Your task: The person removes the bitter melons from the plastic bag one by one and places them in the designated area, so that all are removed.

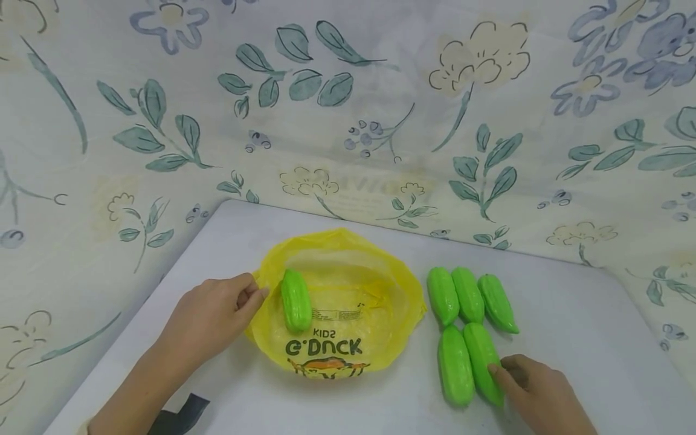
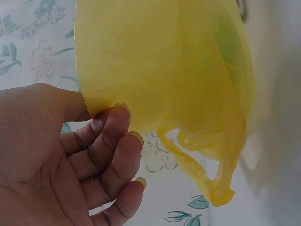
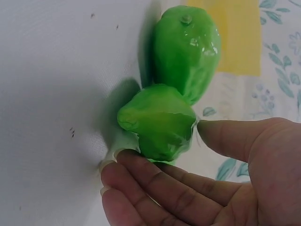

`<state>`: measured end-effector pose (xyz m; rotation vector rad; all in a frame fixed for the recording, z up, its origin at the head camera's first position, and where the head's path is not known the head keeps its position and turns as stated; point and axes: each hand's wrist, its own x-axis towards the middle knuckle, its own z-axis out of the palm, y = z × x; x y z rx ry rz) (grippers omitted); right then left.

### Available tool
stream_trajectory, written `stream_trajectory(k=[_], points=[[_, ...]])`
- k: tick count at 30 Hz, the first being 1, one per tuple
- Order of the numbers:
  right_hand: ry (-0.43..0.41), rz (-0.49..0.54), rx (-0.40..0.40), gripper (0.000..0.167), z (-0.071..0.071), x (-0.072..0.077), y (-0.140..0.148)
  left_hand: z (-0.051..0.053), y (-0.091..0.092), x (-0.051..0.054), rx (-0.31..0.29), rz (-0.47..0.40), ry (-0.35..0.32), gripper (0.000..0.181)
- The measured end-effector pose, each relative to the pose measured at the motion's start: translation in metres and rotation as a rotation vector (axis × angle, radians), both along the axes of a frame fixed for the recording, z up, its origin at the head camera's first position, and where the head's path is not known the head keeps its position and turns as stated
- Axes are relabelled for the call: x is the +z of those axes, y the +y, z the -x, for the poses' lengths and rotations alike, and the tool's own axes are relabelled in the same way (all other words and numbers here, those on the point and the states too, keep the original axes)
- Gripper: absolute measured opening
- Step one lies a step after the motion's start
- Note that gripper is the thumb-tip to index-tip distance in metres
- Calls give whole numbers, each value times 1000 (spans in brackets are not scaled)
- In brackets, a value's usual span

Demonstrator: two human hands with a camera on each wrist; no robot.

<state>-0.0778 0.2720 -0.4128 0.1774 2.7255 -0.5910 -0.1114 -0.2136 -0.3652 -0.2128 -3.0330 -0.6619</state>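
Note:
A yellow plastic bag [image 1: 380, 344] with "DUCK" lettering lies with its mouth spread wide, one glossy green gourd-like vegetable [image 1: 296, 302] inside at its left. The left hand [image 1: 220, 311] pinches the bag's left rim between thumb and fingers; in the left wrist view, the thin yellow film [image 2: 155, 70] hangs from this grip. At the right, the right hand [image 1: 535, 386] has its thumb and fingers about the lower end of another green vegetable [image 1: 484, 359]. The right wrist view shows the thumb at one side of this ridged vegetable [image 3: 162, 122] and the fingers below.
Beside the held vegetable lies a similar one [image 1: 457, 368], with several more [image 1: 467, 296] in a row behind. Everything rests on a white table [image 1: 565, 314]. Floral cloth [image 1: 348, 121] rises behind and at the left. A dark strip [image 1: 182, 417] shows near the left forearm.

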Motion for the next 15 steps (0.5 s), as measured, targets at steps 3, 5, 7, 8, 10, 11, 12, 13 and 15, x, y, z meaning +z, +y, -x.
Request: stream_trajectory(k=[3,5,7,8,10,11,12,13,15], points=[[3,-6,1,68,1,0,0,0,0,0,1,-1,1,27],[15,-6,6,67,0,0,1,-1,0,1,3,-3,-3,26],[35,-4,12,65,0,0,1,-1,1,1,4,-3,-2,26],[45,-2,15,64,0,0,2,-1,1,1,3,-4,-2,26],[54,0,22,66,-1,0,3,-1,1,2,2,-3,1,26],[53,-1,18,68,-1,1,3,-1,1,2,2,-3,0,26],[54,-4,15,71,-1,2,3,-1,1,2,2,-4,-2,25],[54,-6,13,74,-1,3,3,-1,1,2,2,-4,-5,25],[59,-26,12,79,-1,7,1,-1,1,2,3,-5,-9,25]])
